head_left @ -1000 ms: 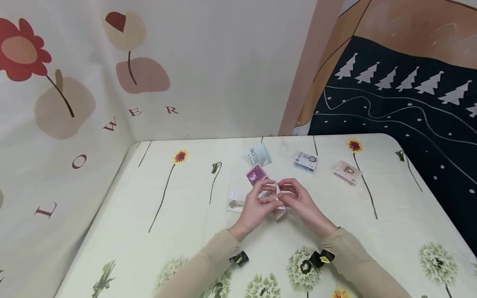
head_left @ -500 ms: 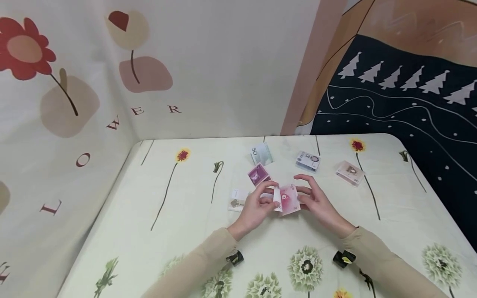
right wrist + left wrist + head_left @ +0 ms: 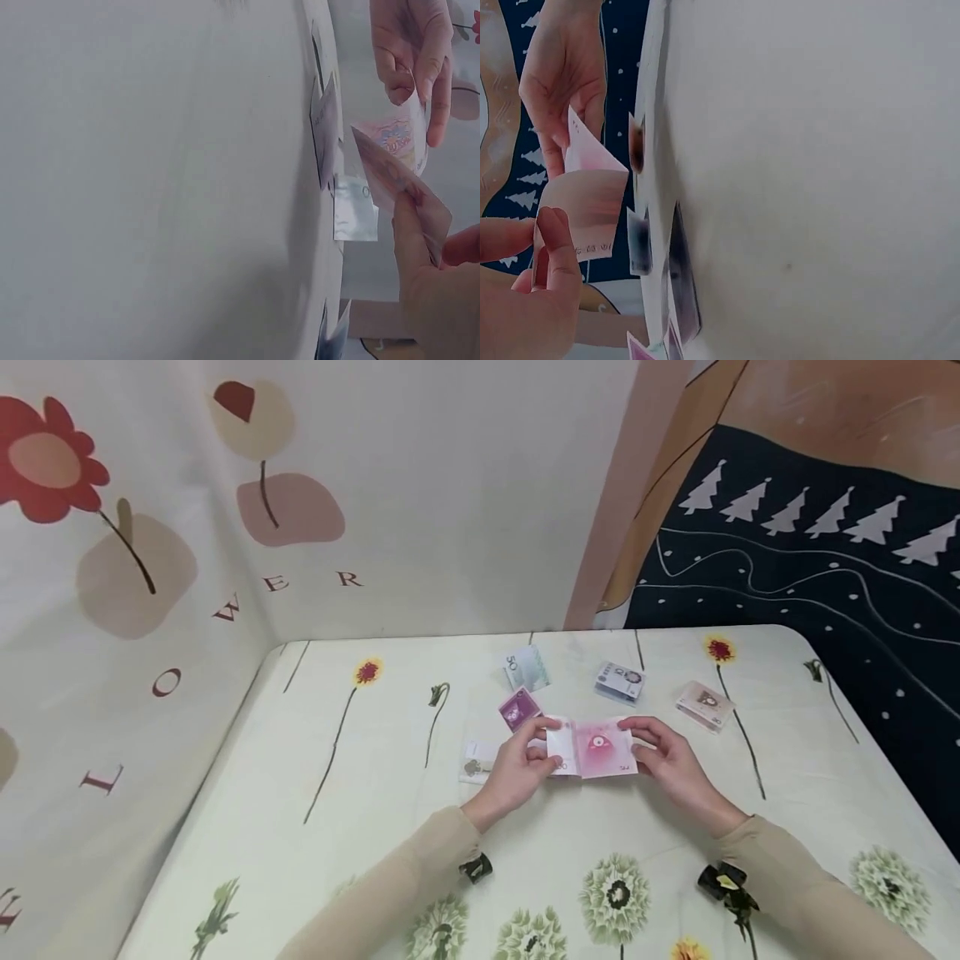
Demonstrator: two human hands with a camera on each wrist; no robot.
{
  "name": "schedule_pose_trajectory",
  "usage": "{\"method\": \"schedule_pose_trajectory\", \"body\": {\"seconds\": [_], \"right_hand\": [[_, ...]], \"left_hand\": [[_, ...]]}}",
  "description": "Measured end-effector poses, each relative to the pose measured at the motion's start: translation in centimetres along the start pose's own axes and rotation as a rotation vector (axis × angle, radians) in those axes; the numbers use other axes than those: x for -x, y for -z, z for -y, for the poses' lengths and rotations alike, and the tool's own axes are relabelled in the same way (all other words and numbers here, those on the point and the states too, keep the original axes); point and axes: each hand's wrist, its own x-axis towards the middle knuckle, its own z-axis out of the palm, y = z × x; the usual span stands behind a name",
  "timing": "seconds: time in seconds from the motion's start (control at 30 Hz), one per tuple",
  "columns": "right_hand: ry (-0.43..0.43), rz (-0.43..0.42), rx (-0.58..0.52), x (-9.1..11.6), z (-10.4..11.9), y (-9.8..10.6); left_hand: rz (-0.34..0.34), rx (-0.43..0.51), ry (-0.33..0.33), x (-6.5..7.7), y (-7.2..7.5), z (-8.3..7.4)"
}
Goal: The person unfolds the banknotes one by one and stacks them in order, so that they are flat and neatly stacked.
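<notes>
A pink banknote (image 3: 606, 750) with a fold line is spread between my two hands above the table. My left hand (image 3: 516, 770) pinches its left end between thumb and fingers. At the other end, my right hand (image 3: 681, 770) pinches the edge. The right wrist view shows the banknote (image 3: 412, 187) bent along its crease, its two halves at an angle. Just beyond my left hand lies a folded purple banknote (image 3: 519, 708). A pale banknote (image 3: 477, 762) lies partly hidden behind that hand.
Farther back sits a greenish banknote marked 50 (image 3: 527, 668). A folded blue-grey banknote (image 3: 620, 682) and a folded peach-brown banknote (image 3: 705, 705) stand toward the back right. A flower-print cloth (image 3: 375, 793) covers the table, and a white printed curtain (image 3: 450, 510) hangs behind.
The banknote, folded up between both hands before, is now spread wide with its pink face showing. My right hand has moved to the right with its end; my left hand has stayed about in place.
</notes>
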Motion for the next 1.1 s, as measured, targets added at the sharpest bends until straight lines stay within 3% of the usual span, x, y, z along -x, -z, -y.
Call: {"method": "schedule_pose_trajectory", "body": {"seconds": [0.13, 0.33, 0.47, 0.73, 0.9, 1.1], "right_hand": [[-0.018, -0.025, -0.061, 0.1, 0.1, 0.7], [-0.067, -0.035, -0.212, 0.4, 0.1, 1.9], [-0.088, -0.063, -0.2, 0.6, 0.0, 2.4], [-0.122, -0.161, 0.077, 0.5, 0.5, 3.9], [-0.131, -0.216, 0.117, 0.6, 0.2, 4.8], [-0.099, -0.223, 0.218, 0.4, 0.0, 5.5]], "left_hand": [[-0.011, -0.028, 0.034, -0.5, 0.2, -0.2], [-0.012, 0.013, 0.058, -0.8, -0.3, 0.0], [-0.014, 0.025, 0.071, -1.1, -1.0, 0.0], [-0.033, 0.042, 0.071, -2.1, -2.6, 0.0], [-0.052, 0.038, 0.101, -2.5, -3.2, 0.1], [-0.101, 0.041, 0.101, -2.8, -3.7, 0.7]]}}
